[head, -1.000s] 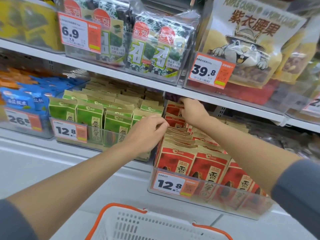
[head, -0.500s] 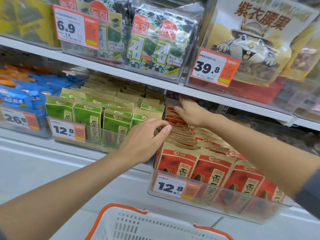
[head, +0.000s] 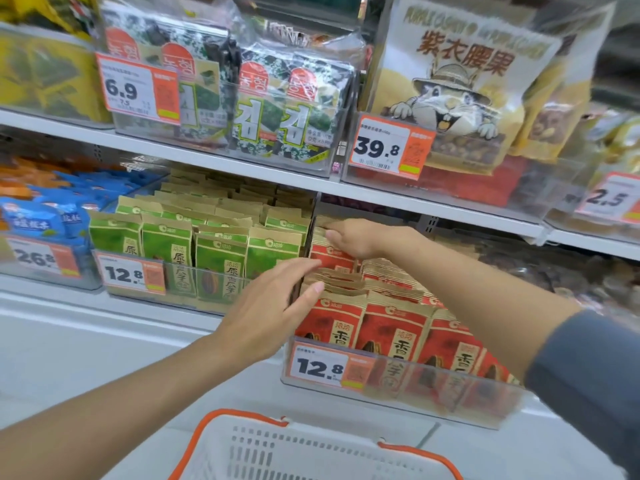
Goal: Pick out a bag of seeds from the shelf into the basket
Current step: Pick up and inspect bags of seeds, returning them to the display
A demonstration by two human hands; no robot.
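Observation:
Red seed bags (head: 391, 327) stand in rows in a clear bin on the lower shelf. Green seed bags (head: 194, 247) fill the bin to their left. My left hand (head: 277, 299) has its fingers stretched out, touching the paper tops of the front red bags. My right hand (head: 360, 237) reaches further back in the same bin, palm down, fingers resting on the tops of the rear red bags; whether they pinch a bag cannot be seen. A white basket (head: 311, 452) with orange handles sits below, at the bottom edge.
The upper shelf carries seaweed packs (head: 277, 109) and a large cashew bag (head: 460, 81), with its edge just above my right hand. Blue snack bags (head: 41, 216) lie at the left. Price tags hang on the bin fronts.
My left hand has opened from a curled pose and slid right onto the front red bags. My right hand has stayed at the back of the bin, shifting slightly.

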